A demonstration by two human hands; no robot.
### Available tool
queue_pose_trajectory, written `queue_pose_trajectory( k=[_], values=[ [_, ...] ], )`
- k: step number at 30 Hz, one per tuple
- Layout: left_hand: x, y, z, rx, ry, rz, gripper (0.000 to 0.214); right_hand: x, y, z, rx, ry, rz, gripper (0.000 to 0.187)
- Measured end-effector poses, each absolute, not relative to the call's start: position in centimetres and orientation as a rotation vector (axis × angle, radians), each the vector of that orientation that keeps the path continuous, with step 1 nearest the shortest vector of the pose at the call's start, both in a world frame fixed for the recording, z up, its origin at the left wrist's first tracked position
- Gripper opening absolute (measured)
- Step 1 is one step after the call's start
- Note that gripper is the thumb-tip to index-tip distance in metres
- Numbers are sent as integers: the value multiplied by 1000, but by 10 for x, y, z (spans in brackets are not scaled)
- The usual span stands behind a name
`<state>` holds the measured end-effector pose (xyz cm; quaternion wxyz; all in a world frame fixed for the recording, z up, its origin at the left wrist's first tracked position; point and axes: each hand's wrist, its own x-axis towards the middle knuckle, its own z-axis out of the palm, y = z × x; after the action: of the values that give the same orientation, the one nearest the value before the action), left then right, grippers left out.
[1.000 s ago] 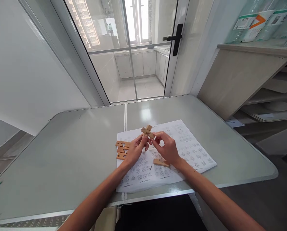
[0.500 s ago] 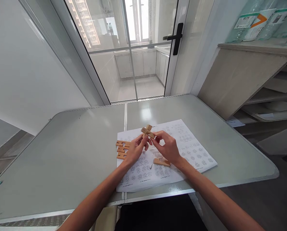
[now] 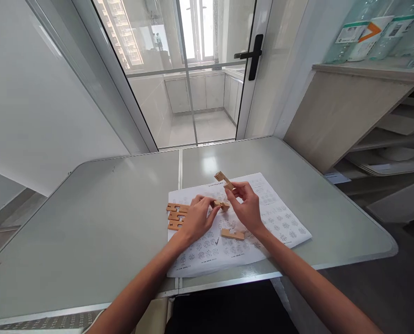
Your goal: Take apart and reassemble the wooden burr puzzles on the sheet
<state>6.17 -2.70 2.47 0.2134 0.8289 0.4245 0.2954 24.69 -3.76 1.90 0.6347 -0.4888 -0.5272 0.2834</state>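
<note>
The step in hand appears to be handling notched wooden blocks, with one hand's piece held apart from the other's. The left hand (image 3: 200,215) is mostly closed, thumb and fingers pinching a small wooden piece (image 3: 225,207) low over the paper (image 3: 279,204); whether this is one block or two crossed together, I cannot tell. The right hand (image 3: 247,206) has its thumb and fingertips drawn together on the lower end of a notched block (image 3: 223,179), which tilts up and away, higher than the left hand's piece. The next move seems to call for a steady left pinch and a careful turn of the right wrist, so that the notch faces the right way. A loose block (image 3: 232,235) lies on the paper, near the right wrist. Three flat slotted pieces (image 3: 177,216) lie in a stack of rows beside the left hand, which partly hides them. As for containers, clear labelled bottles (image 3: 353,39) stand on the cabinet (image 3: 346,111) at the right; I cannot tell whether they hold anything. Its open shelves hold pale, flat things (image 3: 384,162)
</note>
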Motion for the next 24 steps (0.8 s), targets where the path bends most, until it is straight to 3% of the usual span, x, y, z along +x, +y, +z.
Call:
queue_pose_trajectory(
  k=[6,13,16,24],
  values=[
    [60,-30,22,2534,1143,757,26,246,-38,19,-1156,-1243,692,26],
    [61,-37,36,2589,573,515,30,248,-35,17,-1166,-1228,729,28],
    [62,-39,33,2562,528,476,25,249,-34,17,-1190,-1191,758,32],
    [66,-37,38,1576,796,839,36,256,-32,26,-1072,-1014,1011,34]
  ],
)
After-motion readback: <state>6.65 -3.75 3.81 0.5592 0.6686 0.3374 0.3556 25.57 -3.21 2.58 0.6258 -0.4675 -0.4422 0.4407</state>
